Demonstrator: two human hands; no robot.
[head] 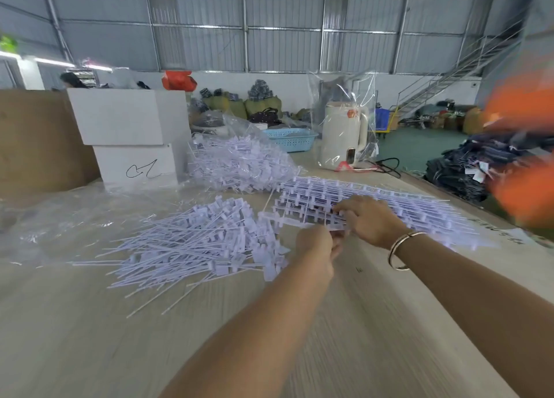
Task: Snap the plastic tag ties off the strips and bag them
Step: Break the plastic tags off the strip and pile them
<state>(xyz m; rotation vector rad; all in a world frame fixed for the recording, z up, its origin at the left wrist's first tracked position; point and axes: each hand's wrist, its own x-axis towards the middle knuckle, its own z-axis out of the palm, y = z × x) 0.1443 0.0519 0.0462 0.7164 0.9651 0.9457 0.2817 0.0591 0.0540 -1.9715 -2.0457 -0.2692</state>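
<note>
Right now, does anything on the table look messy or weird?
A bit messy, not broken. The loose ties lie in a scattered heap on the table, some straying toward the near edge. The kettle looks odd, sitting inside a clear plastic wrap.

Blurred edge, hidden fingertips

A smeared orange shape (pixel 521 146) runs off the right edge, unidentifiable; the left hand (pixel 314 252) hides its own fingertips, so its grip cannot be told.

Matt plastic ties (pixel 198 247), wood-grain table (pixel 90 337)
</note>
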